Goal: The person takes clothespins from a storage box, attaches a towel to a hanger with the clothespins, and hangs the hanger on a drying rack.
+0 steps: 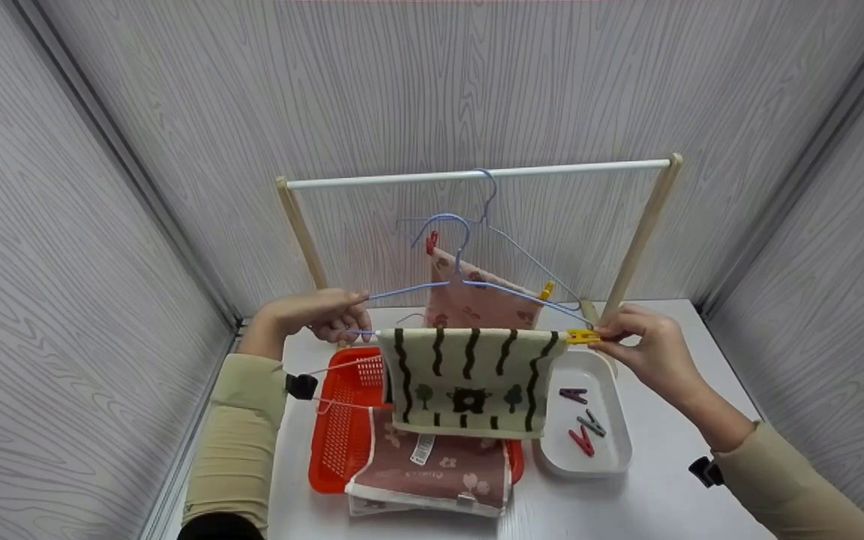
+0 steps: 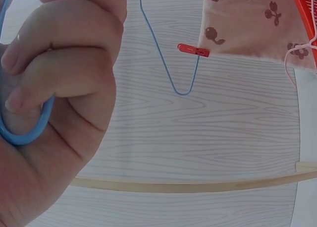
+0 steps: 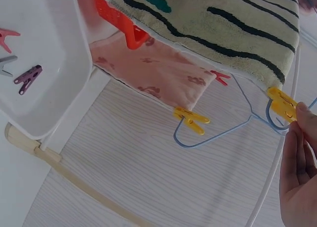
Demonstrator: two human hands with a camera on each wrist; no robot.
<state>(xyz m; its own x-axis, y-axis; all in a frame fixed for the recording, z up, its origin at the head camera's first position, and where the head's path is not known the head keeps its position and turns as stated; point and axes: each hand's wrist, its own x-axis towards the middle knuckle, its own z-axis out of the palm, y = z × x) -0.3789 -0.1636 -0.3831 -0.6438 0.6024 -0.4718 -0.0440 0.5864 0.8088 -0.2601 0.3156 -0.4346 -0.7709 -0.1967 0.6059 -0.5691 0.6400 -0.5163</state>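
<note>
My left hand (image 1: 312, 311) grips the left end of a blue clothes hanger (image 2: 27, 138), with fingers curled round the wire. Over the hanger's lower bar drapes a cream towel (image 1: 451, 382) with dark wavy stripes. At the bar's right end, my right hand (image 1: 653, 349) pinches a yellow clothespin (image 3: 282, 105) between thumb and fingers, right at the towel's upper corner. Behind, a second blue hanger hooks over the white rail (image 1: 372, 181), bearing a pink patterned cloth (image 1: 469, 304) with a red clothespin (image 2: 194, 50) and another yellow clothespin (image 3: 190, 119).
Below the cream towel stands a red basket (image 1: 338, 427), with a dark pink towel (image 1: 432, 476) lying over its front. To its right, a white tray (image 1: 604, 459) holds several loose clothespins (image 1: 582, 441). Wooden posts (image 1: 642, 232) support the rail near the back wall.
</note>
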